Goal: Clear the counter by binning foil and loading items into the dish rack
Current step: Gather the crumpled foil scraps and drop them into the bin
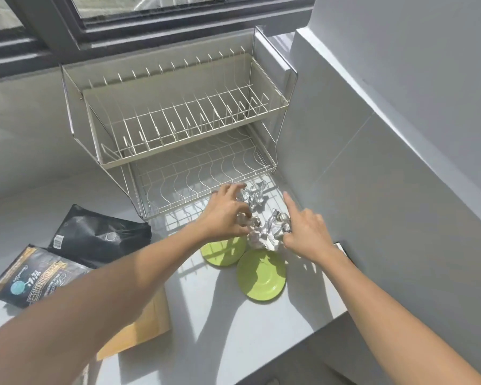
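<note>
Crumpled foil (pixel 267 232) lies in a bunch on the white counter just in front of the dish rack (pixel 178 129). A second foil wad (pixel 252 194) sits a little further back, at the rack's lower front edge. My left hand (pixel 222 215) grips a small foil piece on the left side of the bunch. On the bunch's right side my right hand (pixel 307 232) pinches the foil, index finger sticking out. Two green plates lie flat near the foil: one (pixel 222 252) partly under my left hand, the other (pixel 261 276) closer to me. The two-tier rack holds nothing.
Two dark pouches (pixel 100 237) (pixel 34 279) lie at the left of the counter. A wooden board (pixel 139 329) shows under my left forearm. A white wall (pixel 372 162) runs along the right, and the counter's edge (pixel 342 312) drops off at the near right. A window spans the back.
</note>
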